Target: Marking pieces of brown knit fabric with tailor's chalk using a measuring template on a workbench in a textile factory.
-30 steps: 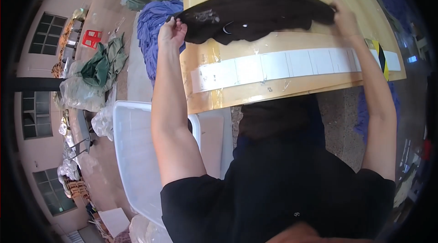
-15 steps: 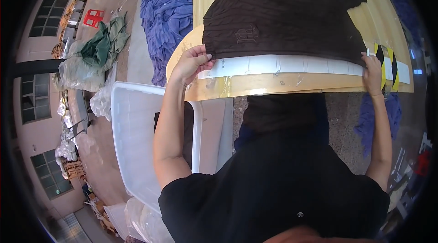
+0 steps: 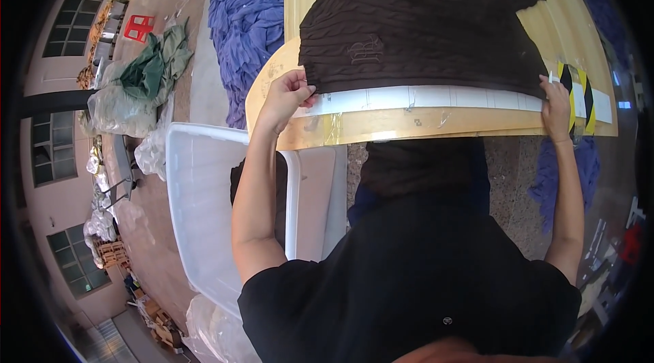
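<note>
A dark brown knitted garment [image 3: 415, 29] with vertical ribs and an outlined emblem lies spread on the wooden board, its straight bottom edge toward me. Under that edge runs a white strip [image 3: 388, 98] with thin cross lines. At the garment's left bottom corner, my left hand [image 3: 285, 101] pinches the cloth between thumb and fingers. My right hand [image 3: 557, 114] is closed at the right bottom corner, its fingertips on the edge of the cloth. A small white pointed thing [image 3: 550, 77] shows by those fingertips; I cannot make out its kind.
The board [image 3: 381, 126] has a rounded left end and yellow-black striped tape [image 3: 590, 105] at its right. Below left stands a white plastic tub [image 3: 197, 206] with dark cloth inside. Purple-blue cloth [image 3: 246, 29] is heaped beyond the board's left side. A red stool [image 3: 139, 27] stands farther off.
My left hand and the garment's left corner have shifted slightly left, and the bottom edge now curves a little. My right hand stays at its corner.
</note>
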`<state>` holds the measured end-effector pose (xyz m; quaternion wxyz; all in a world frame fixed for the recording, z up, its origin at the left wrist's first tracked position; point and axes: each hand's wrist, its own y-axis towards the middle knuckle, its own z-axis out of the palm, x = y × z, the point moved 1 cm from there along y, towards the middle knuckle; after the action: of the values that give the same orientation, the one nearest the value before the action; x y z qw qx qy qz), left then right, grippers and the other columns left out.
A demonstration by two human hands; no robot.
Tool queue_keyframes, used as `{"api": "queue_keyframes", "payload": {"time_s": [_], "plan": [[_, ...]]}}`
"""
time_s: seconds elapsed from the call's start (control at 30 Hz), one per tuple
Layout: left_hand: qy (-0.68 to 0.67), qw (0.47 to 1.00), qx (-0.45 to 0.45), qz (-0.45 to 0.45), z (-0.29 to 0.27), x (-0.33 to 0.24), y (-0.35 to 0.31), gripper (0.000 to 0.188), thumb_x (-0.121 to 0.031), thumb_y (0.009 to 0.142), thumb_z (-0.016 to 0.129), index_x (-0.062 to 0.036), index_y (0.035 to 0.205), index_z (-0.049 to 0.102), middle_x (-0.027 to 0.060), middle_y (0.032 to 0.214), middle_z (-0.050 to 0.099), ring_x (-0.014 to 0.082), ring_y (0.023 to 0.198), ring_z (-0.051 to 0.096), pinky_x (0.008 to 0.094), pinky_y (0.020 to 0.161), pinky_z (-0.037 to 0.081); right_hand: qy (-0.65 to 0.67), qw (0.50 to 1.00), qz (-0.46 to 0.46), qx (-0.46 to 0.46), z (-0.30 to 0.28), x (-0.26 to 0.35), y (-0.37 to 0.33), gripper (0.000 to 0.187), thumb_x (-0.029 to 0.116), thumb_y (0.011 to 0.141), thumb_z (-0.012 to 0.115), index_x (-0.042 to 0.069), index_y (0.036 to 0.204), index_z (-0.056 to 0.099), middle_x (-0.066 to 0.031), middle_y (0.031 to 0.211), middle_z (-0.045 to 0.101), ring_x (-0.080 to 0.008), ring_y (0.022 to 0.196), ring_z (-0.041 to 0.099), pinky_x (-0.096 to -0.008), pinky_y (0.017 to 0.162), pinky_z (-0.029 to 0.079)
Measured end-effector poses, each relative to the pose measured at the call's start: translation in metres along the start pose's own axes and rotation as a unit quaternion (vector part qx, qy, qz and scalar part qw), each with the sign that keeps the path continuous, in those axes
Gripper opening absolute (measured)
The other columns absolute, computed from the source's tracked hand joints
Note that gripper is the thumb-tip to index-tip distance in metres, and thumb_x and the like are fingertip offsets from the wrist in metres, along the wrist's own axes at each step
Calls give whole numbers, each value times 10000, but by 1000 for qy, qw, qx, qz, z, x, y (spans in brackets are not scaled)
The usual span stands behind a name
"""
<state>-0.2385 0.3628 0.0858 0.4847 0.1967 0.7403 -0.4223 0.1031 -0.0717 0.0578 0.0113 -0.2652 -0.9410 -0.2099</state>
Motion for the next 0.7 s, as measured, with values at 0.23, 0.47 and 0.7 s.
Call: {"api": "queue_keyframes", "payload": {"time_s": [0.23, 0.47, 0.7], "plan": [[-13, 1000, -21, -11, 2, -3, -5, 161, 30, 825, 562, -8, 982, 567, 13, 719, 583, 94, 619, 584, 220, 578, 485, 5, 1000, -15, -26, 1, -1, 0, 429, -127, 638, 486, 21, 1033, 567, -109, 945, 585, -311, 932, 536, -376, 829, 409], [-31, 1000, 1, -5, 0, -1, -2, 169, 30, 820, 557, -9, 984, 562, 21, 711, 586, 90, 623, 580, 219, 579, 480, 10, 1000, -6, -27, 5, -8, -1, 433, -129, 653, 477, 18, 1049, 571, -119, 967, 590, -312, 927, 539, -372, 830, 414], [89, 996, -19, -11, 6, 19, 15, 213, 29, 790, 576, 1, 998, 543, 15, 691, 548, 99, 617, 563, 222, 529, 453, 15, 999, 2, -30, 1, -12, -5, 383, -120, 648, 486, 13, 997, 571, -105, 1053, 603, -308, 956, 539, -384, 843, 413]]}}
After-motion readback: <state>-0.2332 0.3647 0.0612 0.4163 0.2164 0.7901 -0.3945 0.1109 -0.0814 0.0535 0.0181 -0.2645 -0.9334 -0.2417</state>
